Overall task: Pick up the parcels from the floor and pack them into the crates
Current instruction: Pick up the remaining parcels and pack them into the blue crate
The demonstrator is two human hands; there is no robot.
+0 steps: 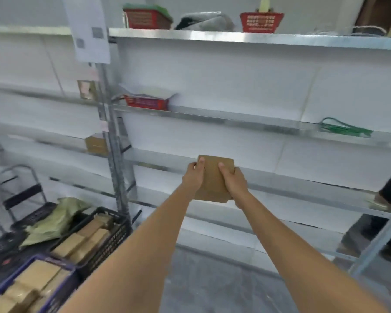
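Parcel (213, 177) clamped between left hand (193, 175) and right hand (234, 180) mid-carry; next, probably swing left, lower into black crate (120, 231).

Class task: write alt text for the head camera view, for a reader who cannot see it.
Two bare hands, left hand and right hand, hold a brown cardboard parcel out before metal shelving. At lower left stand dark crates already holding brown parcels.

Metal shelving (246, 39) and grey floor (212, 279)

Red baskets (261, 21) top the shelving; a green cord (345, 129) lies lower; parcel-filled crates (99, 238) stand on the floor.
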